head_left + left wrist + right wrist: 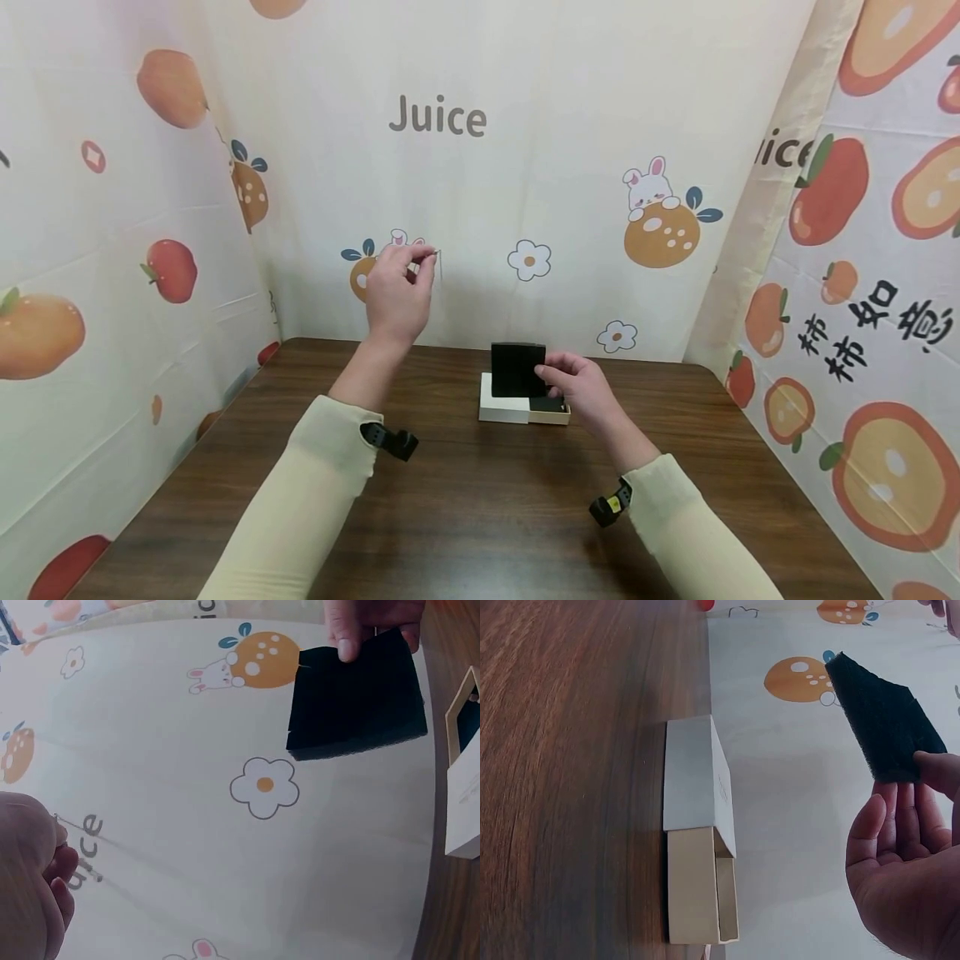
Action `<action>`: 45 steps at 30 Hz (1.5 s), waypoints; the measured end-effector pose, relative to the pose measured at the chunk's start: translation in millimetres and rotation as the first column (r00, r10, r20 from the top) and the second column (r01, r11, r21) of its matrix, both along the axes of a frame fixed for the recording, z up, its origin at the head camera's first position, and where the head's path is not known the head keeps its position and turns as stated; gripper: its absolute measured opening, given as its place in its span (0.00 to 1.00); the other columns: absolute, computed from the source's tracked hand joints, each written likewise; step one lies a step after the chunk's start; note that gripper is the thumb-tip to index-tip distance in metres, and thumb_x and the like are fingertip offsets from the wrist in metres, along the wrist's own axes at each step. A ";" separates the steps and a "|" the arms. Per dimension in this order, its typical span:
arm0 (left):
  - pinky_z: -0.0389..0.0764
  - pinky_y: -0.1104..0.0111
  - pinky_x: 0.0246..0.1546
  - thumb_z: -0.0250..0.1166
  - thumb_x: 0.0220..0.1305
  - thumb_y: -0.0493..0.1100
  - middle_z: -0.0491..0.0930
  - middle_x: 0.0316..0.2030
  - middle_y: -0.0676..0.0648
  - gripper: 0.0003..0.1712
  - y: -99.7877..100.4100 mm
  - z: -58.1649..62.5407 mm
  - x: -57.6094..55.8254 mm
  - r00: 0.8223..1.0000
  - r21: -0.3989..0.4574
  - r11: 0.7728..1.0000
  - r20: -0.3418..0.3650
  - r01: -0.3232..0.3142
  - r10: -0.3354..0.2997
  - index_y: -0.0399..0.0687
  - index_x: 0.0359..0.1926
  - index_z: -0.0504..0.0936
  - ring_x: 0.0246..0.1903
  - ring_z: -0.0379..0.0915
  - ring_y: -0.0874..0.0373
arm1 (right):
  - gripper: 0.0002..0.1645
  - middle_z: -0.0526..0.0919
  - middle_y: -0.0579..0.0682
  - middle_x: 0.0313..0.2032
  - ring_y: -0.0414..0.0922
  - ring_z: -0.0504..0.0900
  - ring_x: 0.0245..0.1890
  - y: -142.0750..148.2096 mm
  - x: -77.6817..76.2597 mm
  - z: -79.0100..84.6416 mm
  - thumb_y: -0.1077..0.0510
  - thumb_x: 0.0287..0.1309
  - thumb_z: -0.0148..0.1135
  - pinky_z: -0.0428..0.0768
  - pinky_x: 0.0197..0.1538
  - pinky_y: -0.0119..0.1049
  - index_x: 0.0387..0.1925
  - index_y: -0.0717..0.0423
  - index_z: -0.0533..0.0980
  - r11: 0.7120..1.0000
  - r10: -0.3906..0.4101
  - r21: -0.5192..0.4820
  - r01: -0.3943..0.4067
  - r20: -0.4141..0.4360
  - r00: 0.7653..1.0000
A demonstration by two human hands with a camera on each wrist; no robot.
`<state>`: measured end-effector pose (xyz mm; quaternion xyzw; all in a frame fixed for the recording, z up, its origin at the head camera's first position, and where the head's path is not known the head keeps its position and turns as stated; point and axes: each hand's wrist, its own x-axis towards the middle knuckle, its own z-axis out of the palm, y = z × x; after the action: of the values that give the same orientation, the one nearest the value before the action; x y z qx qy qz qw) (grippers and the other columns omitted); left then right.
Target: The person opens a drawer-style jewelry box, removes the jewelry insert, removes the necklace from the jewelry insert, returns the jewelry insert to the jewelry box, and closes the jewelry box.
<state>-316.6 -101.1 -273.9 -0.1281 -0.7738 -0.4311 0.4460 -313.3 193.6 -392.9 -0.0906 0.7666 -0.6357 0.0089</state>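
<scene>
My left hand (399, 287) is raised over the back of the table, thumb and fingertips pinching a thin chain-like strand (441, 265) that hangs down. Its fine detail is too small to make out. Lower and to the right, my right hand (581, 385) grips a square black foam pad (517, 369) by its edge, thumb on one face and fingers behind. The left wrist view shows small slits along the pad's edges. Behind and below the pad is a small box: a white sleeve (690, 772) with a tan drawer (692, 885) partly slid out.
The box stands on a dark brown wooden table (450, 500) near its back edge. A cream curtain (525, 100) printed with fruit, flowers and rabbits hangs right behind the table, and similar cloth covers both sides.
</scene>
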 end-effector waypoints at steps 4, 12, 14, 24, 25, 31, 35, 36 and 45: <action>0.87 0.60 0.44 0.68 0.79 0.37 0.86 0.49 0.36 0.12 -2.2 -1.6 -1.0 1.000 -0.005 1.000 0.024 0.011 -0.011 0.34 0.53 0.91 0.45 0.84 0.44 | 0.10 0.83 0.45 0.44 0.45 0.81 0.39 0.9 -0.5 0.4 0.55 0.76 0.68 0.87 0.46 0.34 0.51 0.58 0.82 1.000 -0.003 0.007 0.003 0.002 1.000; 0.88 0.58 0.46 0.67 0.79 0.39 0.85 0.48 0.36 0.12 -9.5 -8.7 -5.1 0.995 -0.020 1.000 0.097 0.004 -0.002 0.35 0.54 0.91 0.44 0.83 0.43 | 0.12 0.83 0.44 0.43 0.45 0.80 0.38 1.0 0.2 5.2 0.54 0.77 0.68 0.85 0.44 0.30 0.52 0.59 0.82 1.000 0.004 0.011 -0.004 -0.022 1.000; 0.89 0.56 0.47 0.67 0.79 0.39 0.85 0.48 0.37 0.12 -10.8 -10.4 -5.9 0.995 -0.027 1.000 0.104 0.000 0.003 0.35 0.54 0.91 0.45 0.83 0.42 | 0.12 0.83 0.43 0.43 0.44 0.80 0.38 0.9 0.7 6.4 0.55 0.77 0.68 0.85 0.44 0.30 0.52 0.60 0.82 1.000 0.004 0.007 -0.004 -0.024 1.000; 0.89 0.56 0.46 0.69 0.78 0.39 0.87 0.46 0.38 0.11 -14.5 -19.7 -7.8 0.982 -0.113 0.990 0.178 0.081 -0.060 0.38 0.53 0.92 0.43 0.83 0.44 | 0.12 0.83 0.44 0.42 0.45 0.81 0.38 0.5 1.1 6.8 0.55 0.77 0.68 0.85 0.43 0.29 0.52 0.59 0.83 1.000 -0.003 0.003 0.003 -0.023 1.000; 0.89 0.56 0.46 0.69 0.78 0.39 0.88 0.46 0.39 0.11 -15.1 -20.9 -8.3 0.980 -0.121 0.989 0.187 0.089 -0.066 0.39 0.53 0.92 0.43 0.83 0.44 | 0.11 0.83 0.44 0.41 0.46 0.81 0.38 0.3 1.2 6.7 0.55 0.77 0.68 0.85 0.43 0.29 0.52 0.59 0.83 1.000 -0.003 -0.002 0.003 -0.021 1.000; 0.86 0.59 0.44 0.70 0.77 0.40 0.88 0.44 0.40 0.10 -21.6 -30.4 -11.2 0.967 -0.126 0.986 0.242 0.112 -0.079 0.40 0.51 0.92 0.42 0.81 0.46 | 0.11 0.82 0.44 0.39 0.45 0.80 0.38 -0.9 2.2 5.6 0.56 0.77 0.68 0.86 0.43 0.29 0.51 0.59 0.83 1.000 0.005 -0.023 -0.006 -0.019 1.000; 0.85 0.62 0.42 0.70 0.77 0.40 0.87 0.44 0.41 0.10 -26.6 -37.2 -12.8 0.956 -0.130 0.985 0.285 0.111 -0.070 0.40 0.52 0.92 0.41 0.80 0.47 | 0.10 0.82 0.44 0.39 0.45 0.80 0.38 -1.1 2.7 5.1 0.56 0.77 0.68 0.86 0.43 0.29 0.51 0.58 0.83 1.000 0.003 -0.029 -0.004 -0.018 1.000; 0.84 0.62 0.42 0.70 0.77 0.41 0.87 0.44 0.41 0.11 -27.6 -38.4 -13.1 0.954 -0.131 0.985 0.292 0.111 -0.068 0.40 0.52 0.92 0.41 0.80 0.48 | 0.10 0.82 0.44 0.40 0.45 0.80 0.38 -1.1 2.7 5.1 0.56 0.77 0.68 0.86 0.43 0.28 0.51 0.58 0.83 1.000 0.002 -0.030 -0.002 -0.017 1.000; 0.84 0.62 0.41 0.71 0.77 0.40 0.87 0.42 0.42 0.10 -36.3 -47.4 -16.4 0.952 -0.133 0.986 0.300 0.104 -0.060 0.42 0.53 0.92 0.40 0.81 0.48 | 0.11 0.81 0.44 0.39 0.47 0.80 0.39 -0.4 2.2 5.1 0.55 0.77 0.68 0.85 0.43 0.28 0.51 0.59 0.82 0.999 0.003 -0.040 -0.004 -0.012 1.000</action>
<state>-333.0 -137.4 -321.4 -0.1270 -0.8554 -0.4054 0.2965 -311.1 193.2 -387.8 -0.0958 0.7536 -0.6503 0.0036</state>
